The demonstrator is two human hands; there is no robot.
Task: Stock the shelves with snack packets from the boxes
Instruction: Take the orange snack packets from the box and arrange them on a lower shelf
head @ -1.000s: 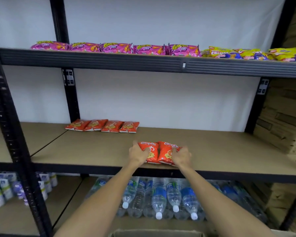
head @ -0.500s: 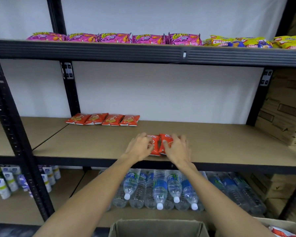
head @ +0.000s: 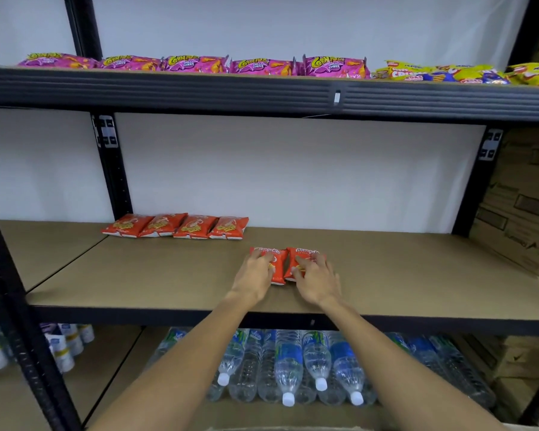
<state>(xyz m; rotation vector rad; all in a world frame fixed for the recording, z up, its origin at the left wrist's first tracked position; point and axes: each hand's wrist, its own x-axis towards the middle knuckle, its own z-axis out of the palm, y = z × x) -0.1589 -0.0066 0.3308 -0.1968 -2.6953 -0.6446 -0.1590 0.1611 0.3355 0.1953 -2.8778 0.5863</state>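
1. Here, two red snack packets lie flat on the brown middle shelf [head: 402, 275], near its front edge. The left packet [head: 277, 267] and the right packet [head: 307, 254] sit side by side and touch.
2. The left hand [head: 255, 276] rests on the left packet. Its fingers lie on top and press down. They are not wrapped round it.
3. The right hand [head: 318, 283] rests on the right packet the same way, with its fingers spread out on top.
4. Both arms reach in over the front edge of the shelf.
5. At the back of the same shelf, more to the left, a row of four red packets [head: 176, 227] lies by the white wall, well apart from the hands.
6. On the top shelf [head: 199, 91], pink packets [head: 196, 64] lie in a row on the left and yellow packets [head: 442, 74] lie on the right.
7. Under the middle shelf, water bottles [head: 288, 365] lie on their sides, with white caps at the near end.
8. Small white bottles [head: 66, 343] stand low on the left.
9. Brown cardboard boxes [head: 517, 231] are piled up to the right of the rack.
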